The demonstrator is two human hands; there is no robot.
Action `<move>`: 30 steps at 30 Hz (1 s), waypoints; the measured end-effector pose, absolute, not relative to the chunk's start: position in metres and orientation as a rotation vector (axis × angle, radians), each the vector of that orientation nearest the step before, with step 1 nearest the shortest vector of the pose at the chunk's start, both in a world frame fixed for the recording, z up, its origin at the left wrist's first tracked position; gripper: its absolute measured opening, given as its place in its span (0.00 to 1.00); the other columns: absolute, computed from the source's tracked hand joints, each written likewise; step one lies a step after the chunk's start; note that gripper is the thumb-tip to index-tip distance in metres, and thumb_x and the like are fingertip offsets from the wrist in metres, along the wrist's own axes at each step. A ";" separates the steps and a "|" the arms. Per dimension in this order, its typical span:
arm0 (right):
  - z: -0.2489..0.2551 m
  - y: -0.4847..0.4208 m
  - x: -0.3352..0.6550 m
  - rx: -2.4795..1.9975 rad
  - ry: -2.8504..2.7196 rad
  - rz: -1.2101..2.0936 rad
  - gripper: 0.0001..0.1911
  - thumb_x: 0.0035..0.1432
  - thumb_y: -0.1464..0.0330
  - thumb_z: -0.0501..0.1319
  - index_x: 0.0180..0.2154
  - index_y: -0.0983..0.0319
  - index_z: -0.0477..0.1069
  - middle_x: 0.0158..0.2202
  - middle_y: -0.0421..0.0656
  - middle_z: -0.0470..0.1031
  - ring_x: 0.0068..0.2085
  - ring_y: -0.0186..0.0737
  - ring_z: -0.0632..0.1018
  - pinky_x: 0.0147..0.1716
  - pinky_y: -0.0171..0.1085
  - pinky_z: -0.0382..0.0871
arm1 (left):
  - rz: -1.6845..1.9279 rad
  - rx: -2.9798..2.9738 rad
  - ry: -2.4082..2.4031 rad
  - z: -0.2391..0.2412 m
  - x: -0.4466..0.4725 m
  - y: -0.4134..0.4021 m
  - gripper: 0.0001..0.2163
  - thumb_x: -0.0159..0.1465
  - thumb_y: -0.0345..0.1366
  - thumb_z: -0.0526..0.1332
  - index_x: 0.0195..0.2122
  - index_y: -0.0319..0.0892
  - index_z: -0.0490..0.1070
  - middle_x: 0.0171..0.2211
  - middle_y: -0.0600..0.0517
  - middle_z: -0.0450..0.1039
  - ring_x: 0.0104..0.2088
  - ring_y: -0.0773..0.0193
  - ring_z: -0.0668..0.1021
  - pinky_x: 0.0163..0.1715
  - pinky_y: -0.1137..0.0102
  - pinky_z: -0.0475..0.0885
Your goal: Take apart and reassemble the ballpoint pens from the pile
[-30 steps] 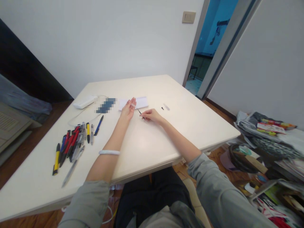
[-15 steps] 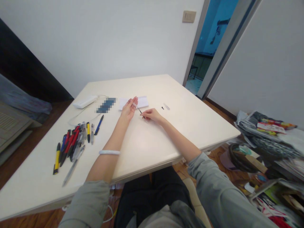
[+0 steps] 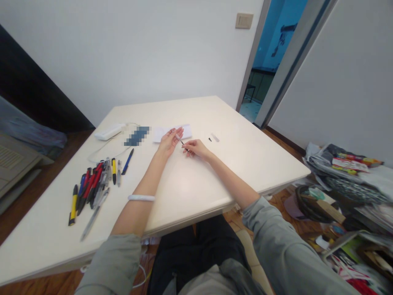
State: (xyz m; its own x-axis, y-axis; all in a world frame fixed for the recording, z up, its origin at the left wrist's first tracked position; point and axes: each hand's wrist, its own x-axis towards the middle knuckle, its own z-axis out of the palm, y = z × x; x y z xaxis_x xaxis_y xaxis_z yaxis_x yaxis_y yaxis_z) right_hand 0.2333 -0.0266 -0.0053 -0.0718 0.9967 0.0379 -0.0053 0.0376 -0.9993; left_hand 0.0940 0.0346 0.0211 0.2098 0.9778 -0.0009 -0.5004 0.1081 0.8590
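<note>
My left hand (image 3: 169, 142) is closed on a clear pen barrel (image 3: 178, 137), its palm partly turned up above the table. A thin dark pen refill (image 3: 183, 144) is pinched in my right hand (image 3: 196, 148), with its far end in or right at the barrel's near opening. The two hands are almost touching. On the tabletop to the right of them lie a small black pen part (image 3: 210, 139) and a clear pen cap (image 3: 215, 137). A white sheet of paper (image 3: 184, 130) lies behind my left hand.
Several red, blue, yellow and clear pens (image 3: 95, 182) are heaped at the left of the white table (image 3: 196, 184). Beyond them are a blue pixelated object (image 3: 137, 136) and a white box (image 3: 109, 132) with a cable. Bags and baskets stand on the floor at right.
My left hand has shifted slightly right with the barrel, closer to my right hand. Less of the dark refill shows between them now.
</note>
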 end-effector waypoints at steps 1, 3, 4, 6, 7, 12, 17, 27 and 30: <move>-0.005 -0.027 0.233 -1.146 -1.284 1.235 0.09 0.56 0.67 0.70 0.29 0.65 0.76 0.24 0.40 0.78 0.18 0.28 0.72 0.17 0.28 0.59 | 1.222 0.872 0.717 0.021 0.093 0.034 0.09 0.63 0.28 0.69 0.34 0.40 0.68 0.49 0.42 0.80 0.49 0.63 0.82 0.53 0.68 0.75; -0.005 -0.026 0.233 -1.161 -1.304 1.186 0.08 0.58 0.68 0.69 0.30 0.65 0.75 0.22 0.38 0.77 0.17 0.27 0.70 0.16 0.28 0.57 | 1.207 0.887 0.767 0.019 0.091 0.033 0.08 0.63 0.28 0.69 0.34 0.39 0.70 0.45 0.43 0.81 0.45 0.64 0.83 0.51 0.68 0.75; -0.005 -0.025 0.234 -1.170 -1.309 1.142 0.07 0.58 0.69 0.68 0.29 0.65 0.75 0.21 0.37 0.76 0.17 0.27 0.68 0.17 0.29 0.56 | 1.198 0.893 0.793 0.019 0.091 0.033 0.07 0.63 0.27 0.69 0.34 0.39 0.71 0.42 0.44 0.82 0.42 0.65 0.83 0.49 0.68 0.75; -0.006 -0.022 0.235 -1.185 -1.300 1.041 0.06 0.59 0.69 0.66 0.30 0.65 0.76 0.20 0.36 0.74 0.17 0.26 0.66 0.19 0.29 0.57 | 1.195 0.907 0.834 0.017 0.090 0.032 0.06 0.61 0.26 0.70 0.33 0.38 0.73 0.36 0.47 0.81 0.38 0.67 0.82 0.46 0.71 0.75; -0.007 -0.020 0.236 -1.197 -1.285 0.990 0.06 0.59 0.69 0.66 0.30 0.65 0.77 0.20 0.36 0.74 0.18 0.27 0.65 0.20 0.29 0.57 | 1.201 0.915 0.850 0.017 0.090 0.032 0.05 0.60 0.26 0.70 0.33 0.37 0.74 0.34 0.49 0.81 0.35 0.69 0.81 0.44 0.72 0.75; -0.009 -0.014 0.238 -1.221 -1.214 0.847 0.08 0.59 0.66 0.66 0.30 0.64 0.78 0.21 0.35 0.71 0.26 0.30 0.68 0.28 0.30 0.60 | 1.235 0.901 0.908 0.015 0.089 0.036 0.08 0.55 0.23 0.73 0.27 0.37 0.76 0.24 0.55 0.74 0.24 0.75 0.73 0.32 0.78 0.73; -0.009 -0.007 0.233 -1.140 -1.016 1.033 0.14 0.62 0.58 0.65 0.39 0.63 0.74 0.22 0.32 0.64 0.21 0.27 0.61 0.22 0.30 0.55 | 1.191 0.840 0.903 0.015 0.091 0.034 0.09 0.56 0.19 0.70 0.24 0.36 0.74 0.25 0.53 0.74 0.26 0.73 0.75 0.35 0.77 0.76; -0.012 0.001 0.245 -1.141 -0.782 0.972 0.25 0.70 0.48 0.49 0.40 0.61 0.71 0.29 0.36 0.61 0.22 0.28 0.62 0.21 0.29 0.57 | 0.774 1.209 0.862 0.004 0.080 0.032 0.09 0.48 0.24 0.76 0.30 0.36 0.81 0.31 0.43 0.82 0.28 0.65 0.80 0.30 0.74 0.77; -0.014 0.004 0.249 -1.145 -0.789 0.953 0.27 0.70 0.47 0.48 0.40 0.61 0.72 0.29 0.37 0.62 0.23 0.29 0.62 0.23 0.30 0.59 | 0.655 1.452 0.831 0.003 0.077 0.032 0.11 0.43 0.30 0.79 0.28 0.40 0.82 0.27 0.44 0.81 0.23 0.64 0.77 0.23 0.72 0.74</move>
